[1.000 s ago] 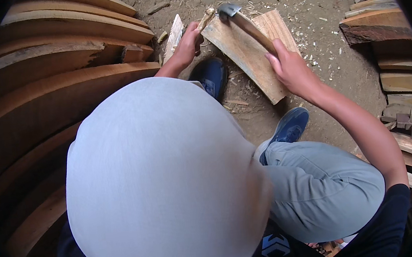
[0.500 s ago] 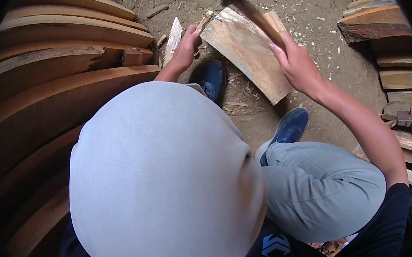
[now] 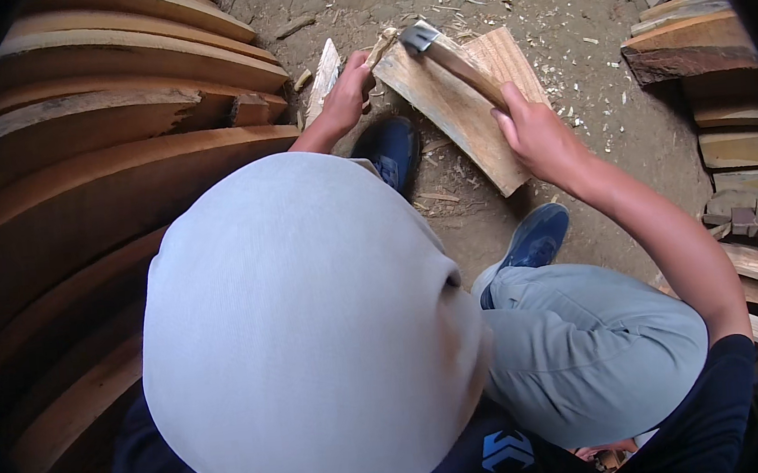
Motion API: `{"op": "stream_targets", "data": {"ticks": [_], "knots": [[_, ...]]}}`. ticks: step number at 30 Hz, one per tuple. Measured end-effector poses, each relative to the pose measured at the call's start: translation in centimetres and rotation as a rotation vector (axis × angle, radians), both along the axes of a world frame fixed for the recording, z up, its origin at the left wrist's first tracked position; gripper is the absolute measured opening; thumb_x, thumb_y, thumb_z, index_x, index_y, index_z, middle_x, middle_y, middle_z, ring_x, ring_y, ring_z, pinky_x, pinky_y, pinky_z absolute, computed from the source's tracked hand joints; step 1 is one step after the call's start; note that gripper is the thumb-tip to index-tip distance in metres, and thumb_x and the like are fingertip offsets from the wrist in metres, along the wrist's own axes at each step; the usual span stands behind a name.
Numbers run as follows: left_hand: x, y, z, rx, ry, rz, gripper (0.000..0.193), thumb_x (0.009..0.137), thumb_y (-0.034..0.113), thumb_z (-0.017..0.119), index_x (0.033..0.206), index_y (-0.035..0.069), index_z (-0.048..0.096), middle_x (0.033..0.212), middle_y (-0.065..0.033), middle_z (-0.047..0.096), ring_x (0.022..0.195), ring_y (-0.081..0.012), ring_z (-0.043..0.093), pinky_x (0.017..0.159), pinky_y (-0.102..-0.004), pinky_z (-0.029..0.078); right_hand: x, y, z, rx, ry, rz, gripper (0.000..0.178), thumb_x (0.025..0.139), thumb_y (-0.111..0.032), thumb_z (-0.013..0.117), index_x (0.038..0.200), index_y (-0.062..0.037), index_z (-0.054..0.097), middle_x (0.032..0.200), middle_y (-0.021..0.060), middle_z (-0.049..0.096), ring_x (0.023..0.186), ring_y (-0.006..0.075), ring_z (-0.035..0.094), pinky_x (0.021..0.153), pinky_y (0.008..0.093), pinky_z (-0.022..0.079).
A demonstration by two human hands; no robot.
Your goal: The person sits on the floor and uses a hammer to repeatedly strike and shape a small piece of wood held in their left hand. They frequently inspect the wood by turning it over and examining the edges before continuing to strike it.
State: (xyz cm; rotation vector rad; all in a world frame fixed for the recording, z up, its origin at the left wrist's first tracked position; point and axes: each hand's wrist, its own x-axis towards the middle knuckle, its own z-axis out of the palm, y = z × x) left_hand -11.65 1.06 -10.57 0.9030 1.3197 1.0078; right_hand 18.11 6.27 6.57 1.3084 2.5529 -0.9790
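Observation:
My left hand [image 3: 350,93] is wrapped round a short, pale carved stick [image 3: 380,47], whose knobbed far end rests at the upper left corner of a weathered plank [image 3: 454,113]. In my right hand [image 3: 539,132] is the wooden handle of an adze [image 3: 463,67]. Its grey metal head lies low over that same corner, close beside the stick's end; whether it touches wood I cannot tell. Beneath the weathered plank, a lighter board [image 3: 507,54] sticks out on the right. A pale wood offcut [image 3: 322,79] lies just left of my left hand.
Stacked curved timbers [image 3: 115,106] line the left side, and more cut wood [image 3: 691,47] is piled on the right. Wood chips [image 3: 559,77] litter the dirt floor. My blue shoes [image 3: 536,233] stand near the plank. A pale rounded cap [image 3: 315,332] covers much of the lower view.
The adze head has come down and slightly left, from above the plank's far end to its corner beside the stick. My left hand holds the stick in nearly the same spot.

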Motion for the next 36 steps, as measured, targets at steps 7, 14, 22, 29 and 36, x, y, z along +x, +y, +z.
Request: {"op": "stream_targets", "data": {"ticks": [7,14,22,29,36], "knots": [[0.3,0.0,0.9,0.010,0.028,-0.007,0.034,0.102,0.034,0.033,0.122,0.012,0.050,0.080,0.0023,0.042,0.067,-0.0102,0.038,0.058,-0.0298,0.036,-0.6,0.0,1.3,0.015,0.109,-0.136,0.027,0.103,-0.024,0.052,0.110,0.0007,0.045,0.072,0.0316,0.062,0.071,0.0505,0.065,0.067,0.0580,0.049],[-0.1,0.0,-0.5,0.066,0.085,-0.001,0.034,0.102,0.031,0.032,0.123,0.011,0.050,0.079,0.0012,0.043,0.068,-0.0103,0.039,0.060,-0.0301,0.036,-0.4,1.0,0.8,-0.004,0.169,-0.156,0.029,0.103,-0.025,0.051,0.112,0.0022,0.046,0.076,0.0316,0.063,0.071,0.0482,0.066,0.066,0.0551,0.049],[-0.4,-0.1,-1.8,0.106,0.096,0.000,0.035,0.103,0.032,0.031,0.124,0.011,0.050,0.078,0.0014,0.043,0.066,-0.0103,0.039,0.060,-0.0295,0.036,-0.1,2.0,1.1,-0.003,0.084,-0.106,0.030,0.102,-0.026,0.052,0.108,0.0033,0.047,0.078,0.0335,0.062,0.077,0.0511,0.064,0.070,0.0563,0.049],[-0.4,0.0,0.1,0.030,0.136,-0.018,0.035,0.103,0.032,0.032,0.121,0.010,0.052,0.080,0.0016,0.044,0.067,-0.0099,0.040,0.060,-0.0295,0.036,-0.4,2.3,1.1,-0.018,-0.004,-0.013,0.031,0.103,-0.027,0.051,0.109,0.0037,0.050,0.081,0.0313,0.064,0.079,0.0457,0.067,0.072,0.0545,0.049],[-0.8,0.4,0.5,0.472,0.501,0.016,0.034,0.103,0.033,0.039,0.112,0.005,0.057,0.080,-0.0128,0.056,0.071,-0.0290,0.056,0.068,-0.0394,0.044,-0.3,2.6,2.6,-0.058,0.129,-0.256,0.037,0.102,-0.032,0.052,0.116,0.0033,0.054,0.077,0.0211,0.064,0.066,0.0307,0.063,0.063,0.0448,0.047]]}}
